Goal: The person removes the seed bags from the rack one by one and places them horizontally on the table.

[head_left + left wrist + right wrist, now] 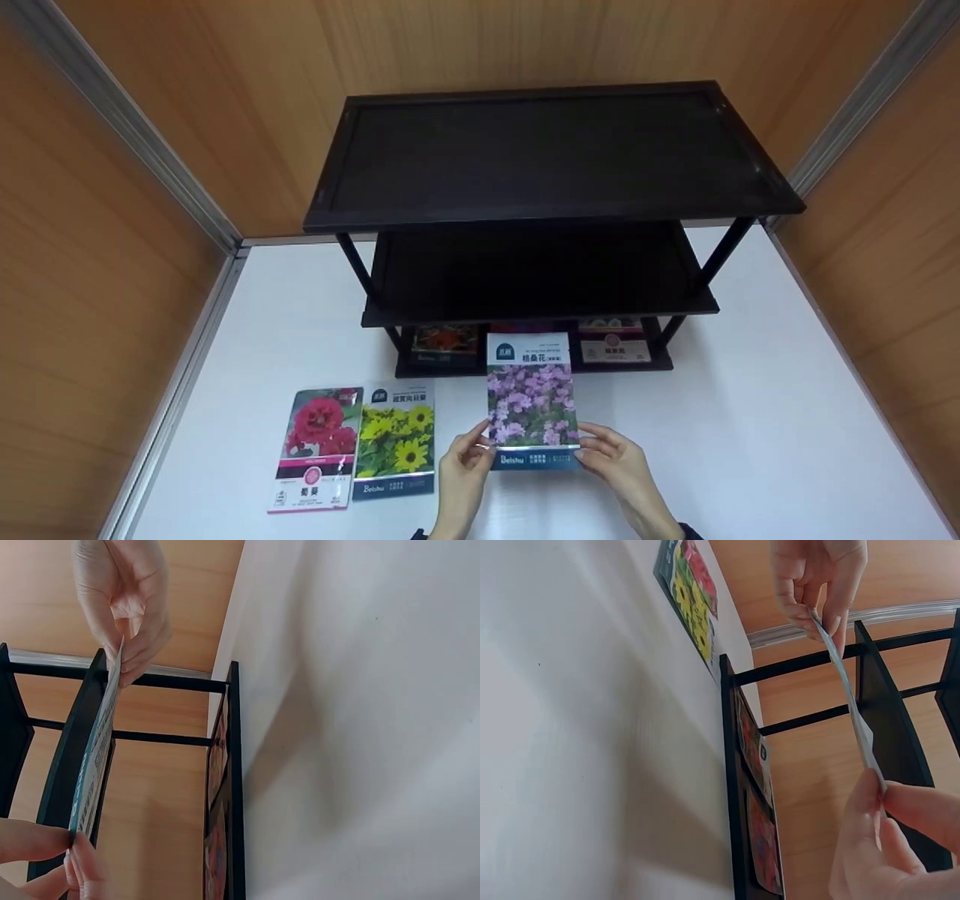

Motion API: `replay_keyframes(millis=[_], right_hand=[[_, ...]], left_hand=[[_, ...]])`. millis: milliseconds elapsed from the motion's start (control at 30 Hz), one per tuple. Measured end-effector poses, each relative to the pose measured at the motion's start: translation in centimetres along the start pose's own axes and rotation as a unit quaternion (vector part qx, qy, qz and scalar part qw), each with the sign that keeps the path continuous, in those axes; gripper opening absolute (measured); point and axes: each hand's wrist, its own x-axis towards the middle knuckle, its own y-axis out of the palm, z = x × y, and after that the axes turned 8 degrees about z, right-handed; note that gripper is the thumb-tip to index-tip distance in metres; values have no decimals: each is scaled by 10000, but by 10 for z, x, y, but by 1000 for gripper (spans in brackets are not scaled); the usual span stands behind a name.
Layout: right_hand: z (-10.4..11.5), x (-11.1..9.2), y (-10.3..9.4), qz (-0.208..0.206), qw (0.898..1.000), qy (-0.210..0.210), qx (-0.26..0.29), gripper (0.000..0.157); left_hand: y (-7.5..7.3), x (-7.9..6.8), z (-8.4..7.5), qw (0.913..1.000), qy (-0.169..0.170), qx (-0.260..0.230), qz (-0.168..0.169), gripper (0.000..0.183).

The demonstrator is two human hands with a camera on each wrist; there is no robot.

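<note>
A seed packet with pink-purple flowers [531, 405] is held up in front of the black shelf, above the white table. My left hand [463, 472] pinches its lower left edge between thumb and fingers. At the lower right edge, my right hand [619, 472] pinches it the same way. Edge-on in both wrist views, the packet [97, 746] appears thin and slightly bent. To the left on the table lie a red-flower seed packet [319, 442] and a yellow-flower seed packet [397, 442], side by side.
The black three-tier shelf [555, 157] stands at the back. On its bottom tier lie an orange-flower packet [446, 341], a mostly hidden packet [517, 327] in the middle and a pale packet [615, 345] at right. Wooden panels [105, 262] enclose the white table [765, 420].
</note>
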Motion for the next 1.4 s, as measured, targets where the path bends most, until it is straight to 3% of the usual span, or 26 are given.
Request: replay_keyframes(millis=[433, 867, 1400], right_hand=[[-9, 12, 9, 231, 9993, -169, -220, 49], [-21, 22, 22, 537, 9985, -106, 30, 47], [-31, 33, 35, 612, 9981, -58, 80, 46]], left_hand=[[-9, 6, 12, 9993, -149, 212, -266, 37], [-20, 6, 22, 9962, -366, 589, -528, 36], [-30, 10, 30, 9928, -257, 831, -829, 34]])
